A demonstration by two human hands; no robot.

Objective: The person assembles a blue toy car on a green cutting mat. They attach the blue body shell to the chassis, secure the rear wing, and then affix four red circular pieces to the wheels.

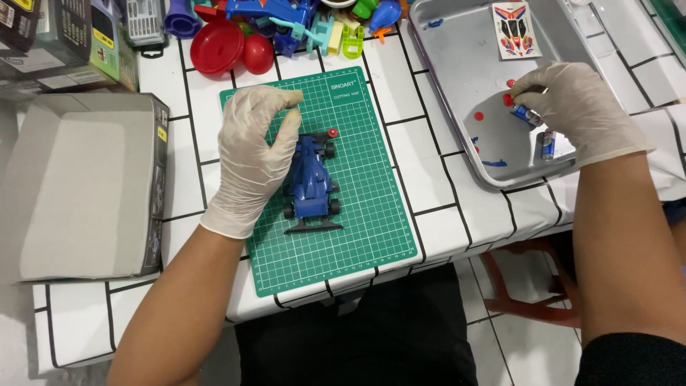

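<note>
A blue toy race car (311,182) with black wheels lies on a green cutting mat (371,214). My left hand (251,157), in a white glove, rests against the car's left side with its fingers curled over the front. My right hand (575,107), also gloved, reaches into a metal tray (457,78) and pinches a small battery (527,114). A second battery (548,144) lies in the tray just below that hand. Small red parts (478,116) sit on the tray floor.
A grey open cardboard box (78,186) lies to the left of the mat. Colourful plastic toys and red bowls (218,46) crowd the back edge. A sticker sheet (516,30) lies in the tray. The table's front edge runs just below the mat.
</note>
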